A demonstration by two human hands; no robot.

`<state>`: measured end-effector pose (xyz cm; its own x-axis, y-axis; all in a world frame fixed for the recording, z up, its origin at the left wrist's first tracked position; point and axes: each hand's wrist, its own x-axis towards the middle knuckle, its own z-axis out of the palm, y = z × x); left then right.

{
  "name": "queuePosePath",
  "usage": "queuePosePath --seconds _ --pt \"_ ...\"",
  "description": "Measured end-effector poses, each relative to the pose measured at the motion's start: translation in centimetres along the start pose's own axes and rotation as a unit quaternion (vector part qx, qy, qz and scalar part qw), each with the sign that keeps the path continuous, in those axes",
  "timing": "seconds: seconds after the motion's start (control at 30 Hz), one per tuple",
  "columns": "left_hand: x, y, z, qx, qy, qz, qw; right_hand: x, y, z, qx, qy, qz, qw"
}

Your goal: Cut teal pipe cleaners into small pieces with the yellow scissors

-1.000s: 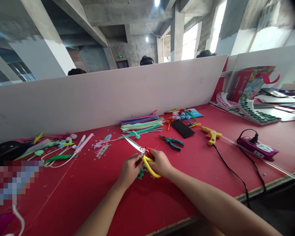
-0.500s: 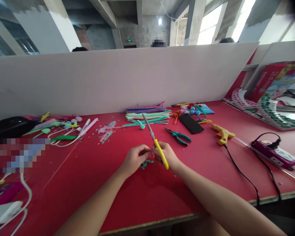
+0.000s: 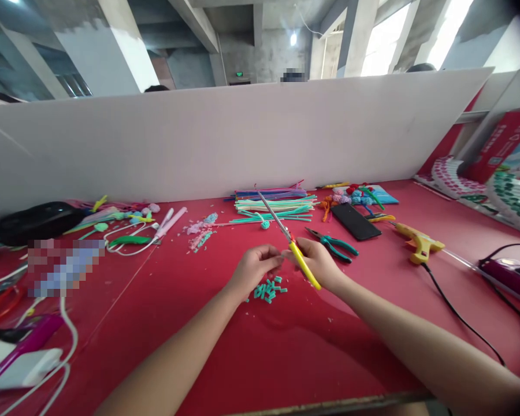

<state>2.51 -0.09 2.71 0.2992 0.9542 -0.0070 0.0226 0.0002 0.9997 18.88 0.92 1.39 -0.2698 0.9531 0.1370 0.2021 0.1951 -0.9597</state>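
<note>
My right hand holds yellow-handled scissors across its fingers, their long blades slanting up and away to the left. Close beside it, my left hand has thumb and fingers pinched together, and whatever is in them is too small to make out. The fingertips of both hands nearly meet. Just below them, a loose pile of short teal pieces lies on the red tabletop. Beyond the hands lie bundled pipe cleaners in green, cream and purple, with a small teal ball in front.
Teal-handled pliers and a black phone lie right of the hands. Farther right are a yellow glue gun and its cord. Pastel clippings lie to the left, near a pink tool. A white partition stands behind.
The view has turned left, so everything sits farther right. More teal pieces now show below the hands. The scissors remain in my right hand, and the hands stay close together.
</note>
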Motion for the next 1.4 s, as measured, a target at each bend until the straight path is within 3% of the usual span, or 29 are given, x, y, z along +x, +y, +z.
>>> queuePosePath --seconds 0.07,0.1,0.2,0.3,0.53,0.73,0.8,0.97,1.4 --pt "0.0 -0.3 -0.4 -0.070 0.037 0.002 0.997 -0.1 0.0 -0.7 -0.150 0.080 -0.036 0.985" --pt "0.0 -0.6 -0.6 -0.109 0.051 -0.004 0.993 -0.4 0.0 -1.0 -0.215 0.090 -0.043 0.971" --pt "-0.2 -1.4 -1.3 -0.209 0.083 -0.032 0.974 -1.2 -0.1 -1.7 -0.374 0.080 -0.064 0.922" --pt "-0.2 -1.9 -1.9 -0.273 0.118 -0.035 0.954 -1.8 -0.2 -1.8 -0.445 0.047 -0.075 0.891" --pt "-0.5 -1.1 -1.7 -0.266 0.118 0.000 0.957 -1.0 0.3 -1.6 -0.468 0.027 -0.081 0.880" --pt "-1.5 -0.2 -0.2 -0.212 0.078 -0.021 0.974 -2.2 -0.1 -1.0 -0.410 -0.025 -0.065 0.909" --pt "-1.6 -0.1 -0.2 -0.203 0.082 -0.014 0.976 -2.8 -0.4 -1.0 -0.418 -0.029 -0.073 0.905" --pt "-1.4 0.0 -0.8 -0.262 0.127 0.017 0.957 -3.1 -0.8 -1.3 -0.458 -0.008 -0.099 0.883" --pt "-1.5 0.7 -0.9 -0.365 0.128 0.037 0.921 -3.4 0.3 -0.6 -0.481 -0.043 -0.095 0.871"
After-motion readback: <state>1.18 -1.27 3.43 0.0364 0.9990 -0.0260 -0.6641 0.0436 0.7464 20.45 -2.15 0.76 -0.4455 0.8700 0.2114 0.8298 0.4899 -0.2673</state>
